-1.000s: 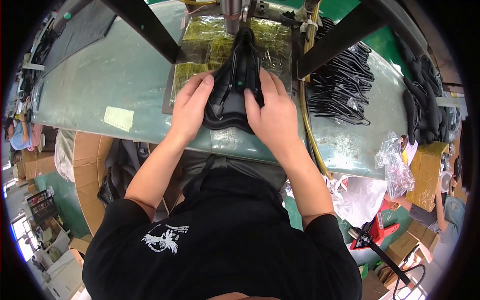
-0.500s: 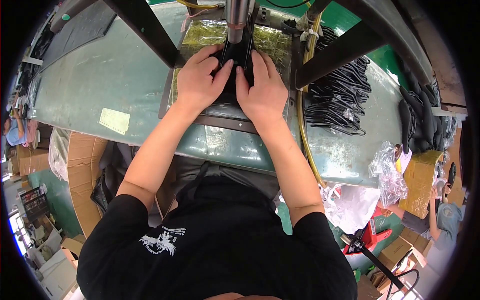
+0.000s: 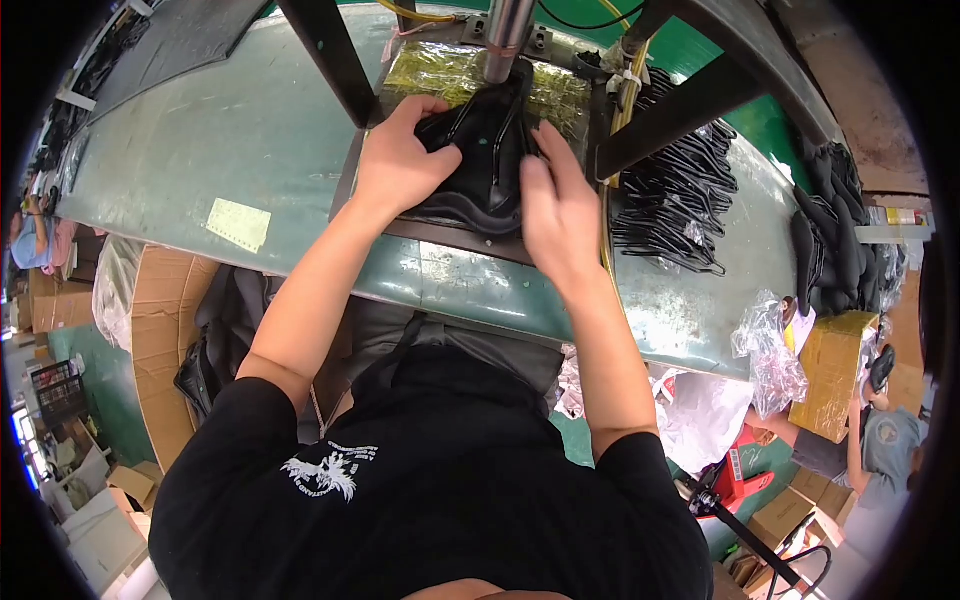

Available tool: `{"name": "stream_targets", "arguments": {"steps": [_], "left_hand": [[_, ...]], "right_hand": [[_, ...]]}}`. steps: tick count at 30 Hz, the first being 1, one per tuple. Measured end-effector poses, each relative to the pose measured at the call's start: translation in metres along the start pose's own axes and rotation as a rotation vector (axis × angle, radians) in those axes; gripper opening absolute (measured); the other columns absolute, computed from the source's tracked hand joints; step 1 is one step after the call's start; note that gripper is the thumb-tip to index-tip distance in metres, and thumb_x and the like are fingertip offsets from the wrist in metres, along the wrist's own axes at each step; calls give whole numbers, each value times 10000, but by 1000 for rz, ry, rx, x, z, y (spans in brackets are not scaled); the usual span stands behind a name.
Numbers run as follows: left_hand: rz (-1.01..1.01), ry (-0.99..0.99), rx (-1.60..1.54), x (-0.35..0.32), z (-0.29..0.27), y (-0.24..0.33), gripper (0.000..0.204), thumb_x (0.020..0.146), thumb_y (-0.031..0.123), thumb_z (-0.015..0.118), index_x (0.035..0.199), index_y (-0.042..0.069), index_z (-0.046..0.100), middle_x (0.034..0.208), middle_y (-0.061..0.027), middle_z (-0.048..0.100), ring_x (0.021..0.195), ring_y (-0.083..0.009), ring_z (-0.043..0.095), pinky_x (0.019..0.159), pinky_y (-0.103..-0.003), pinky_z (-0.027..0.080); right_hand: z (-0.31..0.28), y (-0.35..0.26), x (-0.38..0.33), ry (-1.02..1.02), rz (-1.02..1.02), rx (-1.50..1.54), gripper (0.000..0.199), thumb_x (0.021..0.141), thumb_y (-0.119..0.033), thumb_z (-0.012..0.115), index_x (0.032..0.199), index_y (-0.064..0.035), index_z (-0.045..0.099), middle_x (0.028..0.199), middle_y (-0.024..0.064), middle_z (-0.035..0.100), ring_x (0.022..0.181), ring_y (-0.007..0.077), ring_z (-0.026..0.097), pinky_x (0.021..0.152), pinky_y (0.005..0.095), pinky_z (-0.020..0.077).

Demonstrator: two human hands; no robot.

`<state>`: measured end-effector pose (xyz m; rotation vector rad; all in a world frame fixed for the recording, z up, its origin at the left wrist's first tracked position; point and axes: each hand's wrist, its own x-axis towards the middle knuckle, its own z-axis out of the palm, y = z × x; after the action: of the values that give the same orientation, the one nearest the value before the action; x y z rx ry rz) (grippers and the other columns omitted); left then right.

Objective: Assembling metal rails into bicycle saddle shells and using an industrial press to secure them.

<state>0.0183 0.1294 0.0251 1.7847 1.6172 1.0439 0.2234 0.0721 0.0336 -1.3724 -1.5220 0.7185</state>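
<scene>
A black bicycle saddle (image 3: 486,160) lies underside up on the yellowish, film-wrapped pad (image 3: 425,68), its wide end toward me and its narrow nose beneath a metal press rod (image 3: 508,40). Two thin black rails run along its underside. My left hand (image 3: 402,163) grips the saddle's left flank, thumb over the underside and fingers at the edge. On the other flank, my right hand (image 3: 562,205) is closed against the side; it is slightly blurred and some fingertips are hidden.
Dark frame legs (image 3: 335,60) rise on both sides of the pad. Bent black metal rails (image 3: 675,190) are piled to the right on the green table (image 3: 160,170). Black saddles (image 3: 835,240) and a taped carton (image 3: 835,365) sit farther right, where another person (image 3: 890,440) works.
Both thumbs have come away from the saddle's middle, and my hands now sit wider apart at its flanks. The saddle has shifted toward me, showing more of its underside and wide end.
</scene>
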Motion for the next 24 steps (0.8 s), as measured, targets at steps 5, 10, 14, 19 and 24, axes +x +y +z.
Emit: {"name": "stream_targets", "arguments": {"steps": [5,10,14,19,24], "left_hand": [[-136,-460,-619,-43,-25,25,434,904,150,812,1283,-9,676,1160,-105,757,1067,-145,694,945,-314,555],[-278,-842,-1142,-51,-8,33,468,986,340,806,1333,52,682,1229,-82,754,1172,-183,689,1024,-366,535],[775,-369,274,-39,9,2,658,840,513,839,1371,146,705,1492,-91,640,1486,-400,480,1241,-571,361],[757,-246,491,-32,32,-23,667,788,613,822,1298,187,760,1518,-42,625,1490,-333,486,1260,-576,329],[758,-237,467,-24,32,-16,731,737,590,854,1335,187,736,1533,-48,615,1492,-338,491,1252,-567,352]], "right_hand": [[-53,7,-37,55,-543,-441,636,898,-29,670,1519,19,539,1517,256,592,1426,420,558,1227,546,387],[-86,103,-78,383,-202,504,423,1070,-114,546,1464,40,552,1254,162,742,1204,289,664,1156,463,459],[-137,66,-98,473,39,213,390,975,-108,705,1312,29,563,1146,189,714,954,284,734,948,435,579],[-205,67,-49,616,341,183,450,962,-180,784,1286,63,587,1059,122,702,887,202,700,849,348,564],[-254,92,72,717,-41,670,377,1045,-162,725,1292,82,580,1185,164,694,1085,236,705,927,397,596]]}}
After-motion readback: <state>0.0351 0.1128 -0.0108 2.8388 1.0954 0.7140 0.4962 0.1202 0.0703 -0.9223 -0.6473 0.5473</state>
